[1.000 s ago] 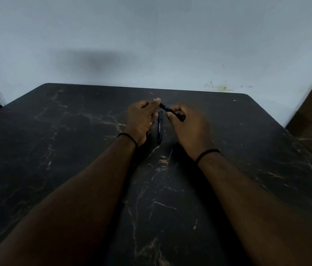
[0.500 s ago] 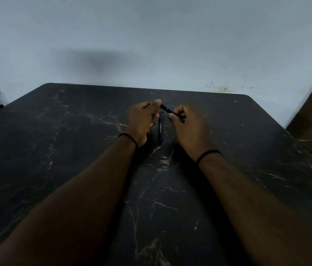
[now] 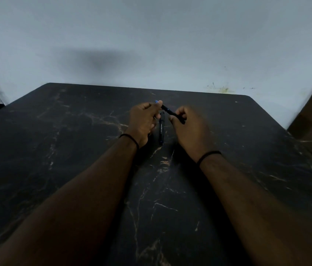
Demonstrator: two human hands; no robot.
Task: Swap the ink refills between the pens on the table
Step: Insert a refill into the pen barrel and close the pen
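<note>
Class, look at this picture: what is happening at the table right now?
A person holds one dark pen in the air with both hands: the left hand pinches its blue-tipped end, the right hand grips the other end. A second dark pen lies flat on the black marbled table between the hands. No refill is visibly out yet.

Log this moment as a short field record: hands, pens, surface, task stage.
left hand: pinches the far, blue-tipped end of the held pen
right hand: grips the near end of the same pen
held pen: dark, raised above the table, slanting from far-left to near-right between the hands
second pen: dark, lying on the table between the wrists, pointing away from the person, untouched
table: black with pale veining
task stage: no refill visible outside a pen; whether the held pen is coming apart cannot be told
</note>
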